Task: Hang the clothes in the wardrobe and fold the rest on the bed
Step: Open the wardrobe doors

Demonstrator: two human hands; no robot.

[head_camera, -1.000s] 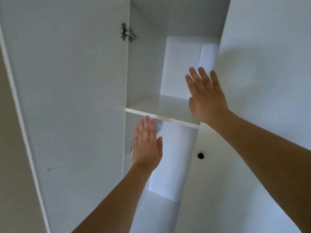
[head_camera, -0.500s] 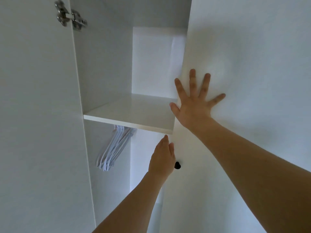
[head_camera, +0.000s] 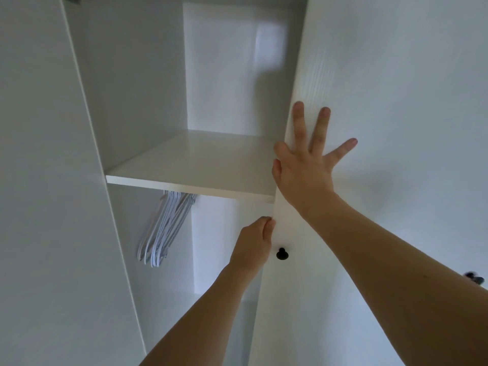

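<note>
The white wardrobe [head_camera: 137, 101] stood open, its right door [head_camera: 396, 128] filling the right of the view and its left door [head_camera: 39, 180] swung out at the left. Inside, a shelf [head_camera: 190, 165] crossed the compartment, and a bunch of white hangers [head_camera: 163, 231] hung beneath it at the left. The right hand [head_camera: 303, 170] lay flat on the right door's edge, fingers spread and straight. The left hand [head_camera: 253, 244] curled its fingers round that same edge, just above a black knob [head_camera: 282, 253]. No clothes showed.
</note>
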